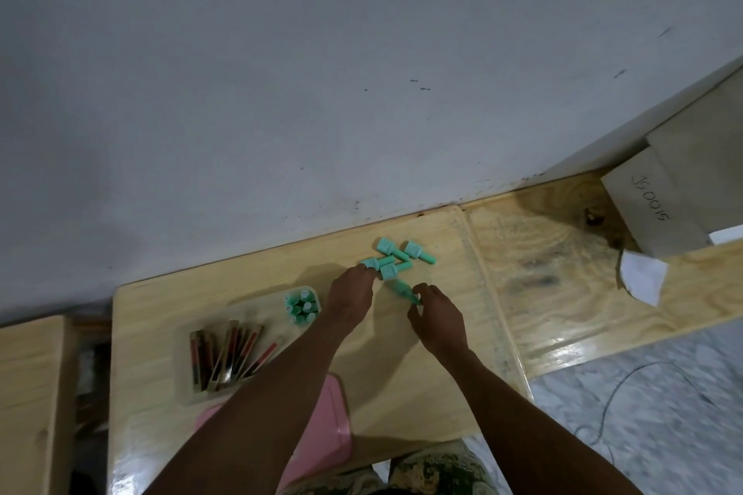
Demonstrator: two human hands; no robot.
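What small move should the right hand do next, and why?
Probably carry the green bottle that the right hand pinches to the clear tray, next to the standing bottles there. More loose bottles lie by the left hand, so sorting seems underway.

The mint-green plastic bottle (403, 289) pinched in my right hand (436, 317) is smeared by blur. My left hand (349, 293) hides its own fingertips, so I can't judge their grip. My forearm covers part of the pink plastic tray (329, 434). The grey cardboard box (659, 205) runs off the right edge.
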